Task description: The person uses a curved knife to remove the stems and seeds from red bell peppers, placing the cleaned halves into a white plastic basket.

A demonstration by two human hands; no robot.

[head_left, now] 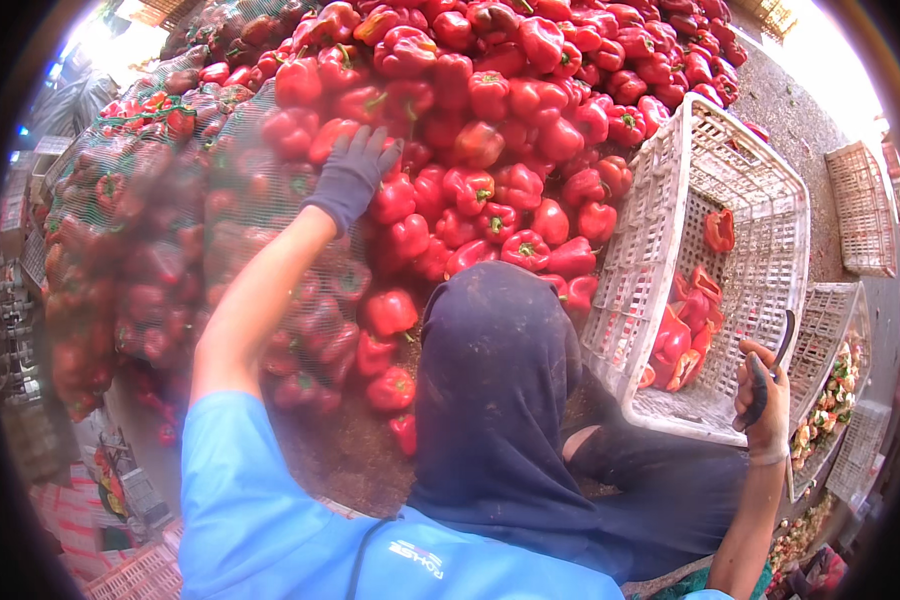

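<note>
My left hand [354, 178], in a dark glove, reaches forward onto a large heap of red bell peppers [489, 97]. Its fingers are stretched out over a red pepper [331, 139] and are not wrapped round it. At the right, my right hand [767, 402] is closed round the dark handle of a small curved knife [787, 338], its blade pointing up. That hand is beside a white slatted plastic crate [660, 180], which stands tilted near my knee. Cut red pepper pieces [682, 345] lie inside it.
Green mesh sacks full of peppers [150, 250] stand at the left. Loose peppers [391, 388] lie on the floor by my bent leg [500, 380]. Farther right are another crate [862, 208] and one holding pale green and red trimmings [832, 405].
</note>
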